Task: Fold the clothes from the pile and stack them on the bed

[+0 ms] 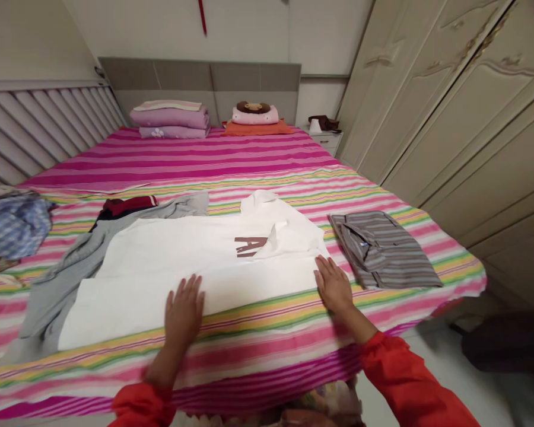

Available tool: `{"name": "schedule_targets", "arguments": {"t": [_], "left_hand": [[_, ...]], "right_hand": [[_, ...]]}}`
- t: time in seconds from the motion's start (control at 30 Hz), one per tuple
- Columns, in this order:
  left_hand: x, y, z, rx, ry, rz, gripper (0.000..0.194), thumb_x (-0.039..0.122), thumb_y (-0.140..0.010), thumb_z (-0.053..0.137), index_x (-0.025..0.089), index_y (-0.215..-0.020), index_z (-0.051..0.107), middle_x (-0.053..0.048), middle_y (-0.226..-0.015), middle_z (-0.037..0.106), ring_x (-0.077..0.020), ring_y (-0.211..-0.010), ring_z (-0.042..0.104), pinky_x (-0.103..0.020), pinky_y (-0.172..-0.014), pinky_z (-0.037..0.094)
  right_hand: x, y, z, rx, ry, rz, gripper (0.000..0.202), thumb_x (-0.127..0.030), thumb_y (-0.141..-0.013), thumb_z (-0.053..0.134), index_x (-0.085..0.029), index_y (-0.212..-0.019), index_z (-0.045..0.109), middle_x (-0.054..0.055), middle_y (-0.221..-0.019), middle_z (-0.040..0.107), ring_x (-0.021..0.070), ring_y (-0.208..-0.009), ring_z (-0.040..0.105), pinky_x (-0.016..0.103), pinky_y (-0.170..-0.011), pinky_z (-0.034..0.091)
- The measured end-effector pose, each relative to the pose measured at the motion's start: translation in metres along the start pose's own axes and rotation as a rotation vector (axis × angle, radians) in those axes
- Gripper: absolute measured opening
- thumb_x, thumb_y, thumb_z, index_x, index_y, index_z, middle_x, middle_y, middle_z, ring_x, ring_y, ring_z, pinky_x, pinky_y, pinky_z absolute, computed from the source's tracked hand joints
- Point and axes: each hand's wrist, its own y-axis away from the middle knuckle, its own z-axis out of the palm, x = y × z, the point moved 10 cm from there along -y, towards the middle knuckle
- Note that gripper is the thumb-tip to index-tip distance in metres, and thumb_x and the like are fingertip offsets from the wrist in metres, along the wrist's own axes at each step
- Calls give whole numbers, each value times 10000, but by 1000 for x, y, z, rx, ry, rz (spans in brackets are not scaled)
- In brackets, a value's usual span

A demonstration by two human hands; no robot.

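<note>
Nearest, the left hand [184, 311] and right hand [333, 284] lie flat, fingers spread and gripping nothing, on the near edge of the white printed cotton shirt [196, 267] spread on the pink striped bed [249, 160]. Smoothing looks best done with even outward strokes. Right of it lies a folded grey striped shirt [382, 249].

Blue plaid clothes [13, 225] cut off at left edge; grey garment [57, 279] partly under white shirt [196, 261].
</note>
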Motion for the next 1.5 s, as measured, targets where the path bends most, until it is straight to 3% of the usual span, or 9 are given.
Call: {"name": "schedule_targets", "arguments": {"t": [0.2,0.37,0.63,0.77,0.9,1.0,1.1,1.27,1.5], "left_hand": [[-15,9,-13,83,24,-204,466,348,-971,332,169,-1334,563,-158,-1491,480,-318,-1423,362,-584,-1133,262],[26,14,2,109,1,-102,497,336,-979,299,164,-1383,531,-134,-1474,508,-296,-1408,389,-567,-1154,222],[27,15,2,159,-60,-20,500,327,-984,315,180,-1429,491,-117,-1474,508,-303,-1398,408,-578,-1158,239],[29,16,2,141,-112,-13,473,304,-992,328,172,-1408,509,-124,-1471,509,-326,-1379,438,-596,-1135,306],[60,23,16,76,-137,56,469,256,-984,331,144,-1402,511,-161,-1454,518,-318,-1378,446,-567,-1136,349],[101,27,35,4,-135,214,443,322,-994,360,255,-1412,490,-22,-1472,523,-200,-1400,425,-443,-1163,369],[113,27,40,-51,-92,320,443,327,-1002,338,279,-1421,475,25,-1497,490,-156,-1419,391,-395,-1180,356],[22,9,1,-114,-117,268,474,296,-986,327,244,-1428,491,-44,-1499,480,-216,-1420,395,-430,-1184,331],[-138,-18,-81,-85,-280,-105,521,301,-959,349,154,-1444,466,-102,-1519,447,-301,-1458,310,-581,-1198,153]], "right_hand": [[13,-5,-32,275,-18,103,478,-374,-965,347,-128,-1274,617,166,-1296,638,316,-1282,482,463,-1020,372],[22,-32,-28,76,127,194,369,-369,-947,469,-94,-1092,667,171,-1063,706,259,-975,618,330,-822,430],[27,-26,-29,3,241,199,350,-361,-997,397,-157,-943,676,98,-707,686,201,-631,599,284,-571,314],[17,-20,-34,92,258,199,359,-290,-978,363,-112,-994,674,189,-885,702,274,-806,623,363,-693,399],[-49,-7,-32,264,110,-117,444,-306,-962,340,-126,-1298,569,201,-1304,607,328,-1252,501,482,-973,399],[-95,2,2,97,40,-339,546,-411,-976,277,-193,-1445,453,109,-1511,462,286,-1435,320,499,-1117,300],[-85,-5,31,-48,87,-239,602,-476,-966,222,-222,-1462,448,89,-1548,420,305,-1450,301,577,-1117,272],[-36,-23,39,-71,142,-122,639,-520,-955,204,-228,-1468,450,94,-1550,414,309,-1442,328,599,-1108,276],[-34,-21,39,-49,173,-138,609,-475,-974,199,-229,-1477,438,87,-1541,431,290,-1440,332,595,-1124,267]]}}
